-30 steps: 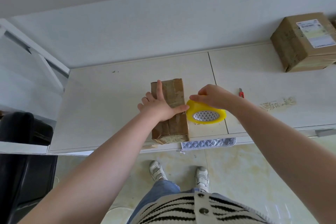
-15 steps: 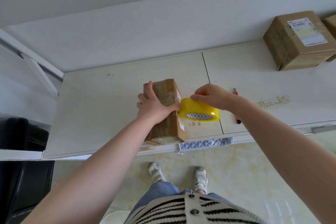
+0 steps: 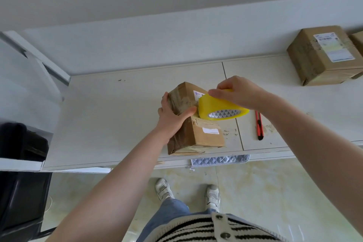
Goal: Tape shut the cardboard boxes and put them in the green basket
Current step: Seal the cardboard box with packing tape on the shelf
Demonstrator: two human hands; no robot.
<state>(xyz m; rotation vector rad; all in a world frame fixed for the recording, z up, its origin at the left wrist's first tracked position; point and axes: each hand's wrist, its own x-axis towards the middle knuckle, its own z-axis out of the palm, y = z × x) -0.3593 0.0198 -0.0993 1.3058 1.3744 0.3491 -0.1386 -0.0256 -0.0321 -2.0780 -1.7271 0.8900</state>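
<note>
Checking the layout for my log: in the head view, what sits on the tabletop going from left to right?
Left hand gripping the cardboard box → yellow tape roll held by the right hand → red utility knife → labelled cardboard box at the far right.

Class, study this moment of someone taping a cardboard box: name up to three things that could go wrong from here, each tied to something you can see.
1. The box sits tilted near the table's front edge, steadied only by the left hand; a hard pull might tip it off.
2. The right hand holds the yellow tape roll close against the box; the tape could crease or stick crooked.
3. The red utility knife lies loose below the right forearm; it could get knocked.
</note>
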